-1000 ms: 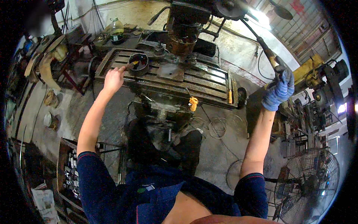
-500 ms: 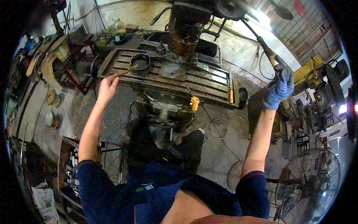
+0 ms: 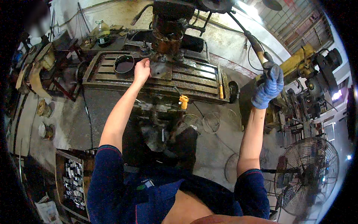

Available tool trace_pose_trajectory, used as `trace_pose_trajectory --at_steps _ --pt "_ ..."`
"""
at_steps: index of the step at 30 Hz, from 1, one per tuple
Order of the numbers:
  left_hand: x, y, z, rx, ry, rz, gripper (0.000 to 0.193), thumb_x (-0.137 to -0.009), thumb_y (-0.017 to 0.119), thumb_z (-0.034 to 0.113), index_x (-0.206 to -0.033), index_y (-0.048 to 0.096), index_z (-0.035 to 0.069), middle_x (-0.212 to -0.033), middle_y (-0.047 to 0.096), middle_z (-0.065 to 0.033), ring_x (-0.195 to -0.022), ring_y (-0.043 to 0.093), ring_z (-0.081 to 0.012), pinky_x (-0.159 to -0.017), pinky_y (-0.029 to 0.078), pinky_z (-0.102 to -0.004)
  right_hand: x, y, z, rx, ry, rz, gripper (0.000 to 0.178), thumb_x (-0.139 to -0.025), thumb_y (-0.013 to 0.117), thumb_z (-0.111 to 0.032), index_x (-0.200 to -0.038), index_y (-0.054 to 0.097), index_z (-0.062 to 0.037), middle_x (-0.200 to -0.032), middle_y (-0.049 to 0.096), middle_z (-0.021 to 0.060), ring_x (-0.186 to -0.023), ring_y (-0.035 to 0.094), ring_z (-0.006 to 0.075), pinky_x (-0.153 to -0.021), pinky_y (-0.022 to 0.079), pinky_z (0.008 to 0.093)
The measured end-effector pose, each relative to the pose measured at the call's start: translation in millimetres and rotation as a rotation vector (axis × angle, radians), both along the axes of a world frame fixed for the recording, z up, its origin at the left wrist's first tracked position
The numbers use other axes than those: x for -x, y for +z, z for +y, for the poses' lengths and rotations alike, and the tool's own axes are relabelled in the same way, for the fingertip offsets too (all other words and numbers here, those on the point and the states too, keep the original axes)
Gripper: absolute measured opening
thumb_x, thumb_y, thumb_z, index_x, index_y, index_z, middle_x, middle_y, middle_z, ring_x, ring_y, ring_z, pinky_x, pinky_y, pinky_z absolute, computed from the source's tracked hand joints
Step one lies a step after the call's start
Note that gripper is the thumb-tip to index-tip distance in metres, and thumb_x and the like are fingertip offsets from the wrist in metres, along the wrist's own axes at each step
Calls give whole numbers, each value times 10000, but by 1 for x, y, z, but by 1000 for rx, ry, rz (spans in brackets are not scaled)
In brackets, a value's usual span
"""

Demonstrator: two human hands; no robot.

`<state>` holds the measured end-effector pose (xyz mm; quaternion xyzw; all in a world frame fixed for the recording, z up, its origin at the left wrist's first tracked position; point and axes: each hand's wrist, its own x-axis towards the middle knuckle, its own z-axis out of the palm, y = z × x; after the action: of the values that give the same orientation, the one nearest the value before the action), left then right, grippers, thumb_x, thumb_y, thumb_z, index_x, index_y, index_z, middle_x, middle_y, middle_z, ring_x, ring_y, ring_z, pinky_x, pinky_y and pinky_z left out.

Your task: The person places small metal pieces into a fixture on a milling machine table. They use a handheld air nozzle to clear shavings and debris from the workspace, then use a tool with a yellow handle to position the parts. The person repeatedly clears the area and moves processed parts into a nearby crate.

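Observation:
My bare left hand (image 3: 142,71) is closed over the slotted machine table (image 3: 194,84), just right of a round dark tin (image 3: 124,72) with dark liquid in it. The thin brush in its fingers is mostly hidden by the hand. Beside my knuckles lies a flat metal plate (image 3: 162,71), beneath the drilling machine's spindle head (image 3: 168,33). My right hand (image 3: 269,86), in a blue-grey glove with dark fingers, grips the end of the machine's long lever (image 3: 254,44) on the right.
A yellow-handled tool (image 3: 221,91) lies at the table's right end. An orange-yellow fitting (image 3: 183,101) hangs at the front edge. Behind stands a large bottle (image 3: 102,33). A caged fan (image 3: 306,175) is at lower right, a box of metal pieces (image 3: 74,183) at lower left.
My left hand has moved right, from the tin to beside the plate under the spindle. My right hand stays on the lever. The whole view has shifted slightly.

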<state>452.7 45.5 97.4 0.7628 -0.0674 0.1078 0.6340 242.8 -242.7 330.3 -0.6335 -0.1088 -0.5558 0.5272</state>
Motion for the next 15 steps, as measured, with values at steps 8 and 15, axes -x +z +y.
trace_pose_trajectory --at_steps 8,15 --pt "4 -6 -9 -129 -16 28 310 -886 438 169 -1105 531 -31 -572 578 -106 -419 553 -174 -468 444 -318 2 -8 1 91 -119 41 247 -859 510 -233 -801 587 -6 -788 592 39 -713 516 115 -695 396 240" --pt "9 -10 -2 7 -86 78 305 -891 434 160 -1109 526 -32 -540 547 -87 -388 512 -145 -391 402 -291 1 -18 2 200 -169 24 278 -890 447 -203 -782 579 16 -735 567 64 -677 494 112 -651 390 244"
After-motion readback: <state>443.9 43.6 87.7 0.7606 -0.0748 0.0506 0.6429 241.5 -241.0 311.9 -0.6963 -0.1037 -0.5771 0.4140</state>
